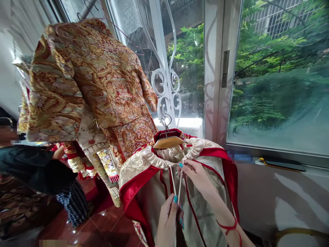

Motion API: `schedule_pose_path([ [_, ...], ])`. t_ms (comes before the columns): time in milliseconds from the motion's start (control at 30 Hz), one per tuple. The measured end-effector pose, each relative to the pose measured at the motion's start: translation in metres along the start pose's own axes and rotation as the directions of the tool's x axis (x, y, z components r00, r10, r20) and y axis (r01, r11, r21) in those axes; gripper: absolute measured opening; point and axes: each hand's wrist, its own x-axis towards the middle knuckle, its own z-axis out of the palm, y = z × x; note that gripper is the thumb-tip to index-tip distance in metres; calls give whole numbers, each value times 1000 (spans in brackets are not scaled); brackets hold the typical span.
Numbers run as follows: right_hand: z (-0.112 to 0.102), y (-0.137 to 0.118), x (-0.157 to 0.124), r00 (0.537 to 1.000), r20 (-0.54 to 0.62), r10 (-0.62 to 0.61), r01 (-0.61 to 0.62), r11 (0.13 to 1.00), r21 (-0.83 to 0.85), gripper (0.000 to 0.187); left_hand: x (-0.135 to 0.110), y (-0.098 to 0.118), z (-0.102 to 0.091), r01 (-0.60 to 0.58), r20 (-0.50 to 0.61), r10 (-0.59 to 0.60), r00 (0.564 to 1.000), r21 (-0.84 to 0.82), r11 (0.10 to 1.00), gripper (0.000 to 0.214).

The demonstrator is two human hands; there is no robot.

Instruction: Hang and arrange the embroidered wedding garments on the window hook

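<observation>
A cream garment with red trim [136,181] hangs in front of me on a wooden hanger [167,142]. Its gathered cream neckline [154,160] has a pale drawstring [173,181], with two cord lengths hanging from the front. My left hand [168,216], lower down, is closed around the cord. Higher up, my right hand [196,175] pinches the drawstring close to where it leaves the neckline. Turquoise nails show on both hands, and a red string bracelet [228,226] circles my right wrist. The palm side of the left hand is hidden.
Left of the garment hangs a gold brocade jacket [105,75] with other embroidered clothes [77,157] behind it. A person in dark clothing [33,168] is at far left. Behind stands a window with white scrollwork [164,82]; a dark flat object [282,164] lies on the sill.
</observation>
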Motion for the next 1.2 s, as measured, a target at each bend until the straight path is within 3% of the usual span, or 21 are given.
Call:
schedule_pose_path([
  [100, 5, -5, 13, 999, -47, -26, 26, 1000, -8, 42, -5, -18, -3, -1, -29, 0, 1000, -11, 1000, 58],
  [233, 6, -7, 10, 999, 20, 30, -29, 999, -43, 41, -8, -28, -17, 57, 47, -58, 997, 19, 998, 59],
  [400, -5, -2, -7, 998, 62, 19, -6, 979, -203, 40, -10, -40, -25, -5, -79, 13, 997, 102, 995, 60],
  [533, -18, -3, -21, 982, -130, -138, 54, 859, -509, 30, -11, -44, -29, -55, -14, 60, 998, 215, 975, 61],
  [600, -25, -6, -26, 959, -184, -217, 67, 801, -594, 29, -9, -30, -39, -131, -90, 169, 981, 328, 935, 58],
  [700, -39, -15, -22, 931, -115, -347, 179, 707, -685, 27, 2, 12, -70, -221, -234, 381, 894, 510, 831, 50],
  [800, -63, -27, 2, 812, -42, -582, 306, 485, -819, 31, 24, 55, -111, -228, -272, 543, 794, 695, 681, 53],
  [833, -73, -30, 13, 778, -10, -628, 316, 406, -857, 35, 32, 64, -124, -200, -266, 569, 778, 753, 626, 60],
  [867, -83, -32, 24, 772, 35, -634, 324, 346, -881, 39, 39, 69, -135, -172, -247, 589, 769, 807, 564, 69],
  [967, -105, -33, 49, 851, 232, -471, 390, 273, -879, 49, 54, 67, -153, -106, -135, 627, 767, 937, 332, 84],
  [1033, -112, -29, 55, 872, 318, -372, 419, 234, -877, 57, 57, 55, -153, -36, -90, 649, 755, 983, 179, 80],
  [1133, -115, -20, 52, 863, 294, -412, 380, 143, -914, 60, 56, 31, -145, 144, -175, 711, 681, 984, 105, 78],
  [1200, -115, -15, 49, 836, 288, -467, 364, 81, -928, 60, 57, 15, -141, 187, -197, 746, 636, 977, 99, 86],
])
